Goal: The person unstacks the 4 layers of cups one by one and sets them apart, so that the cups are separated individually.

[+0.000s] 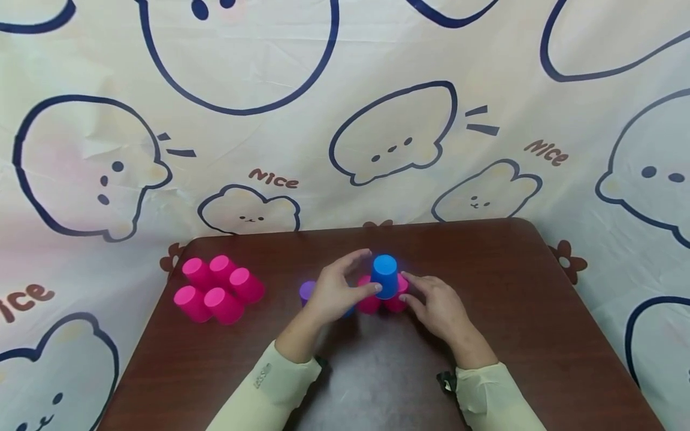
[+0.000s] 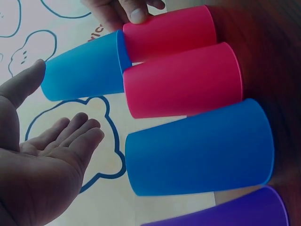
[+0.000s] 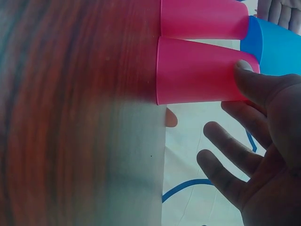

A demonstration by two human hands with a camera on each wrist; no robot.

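Observation:
An upside-down blue cup [image 1: 384, 278] rests across the bases of two inverted pink cups, the left one [image 2: 183, 84] and the right one [image 3: 202, 70]. My left hand [image 1: 339, 290] is beside the upper blue cup, its thumb at the cup's side near the base and its other fingers extended apart from it. With thumb and index finger, my right hand [image 1: 442, 308] pinches the right pink cup near its top; the remaining fingers are spread. Left of the pink pair stand another blue cup [image 2: 197, 150] and a purple cup [image 1: 306, 290], both partly hidden by my left hand in the head view.
Several upside-down pink cups [image 1: 223, 304] stand grouped on the left side of the brown table [image 1: 539, 359]. A cream cloth [image 1: 377, 54] with cartoon outlines hangs behind the table and at its sides.

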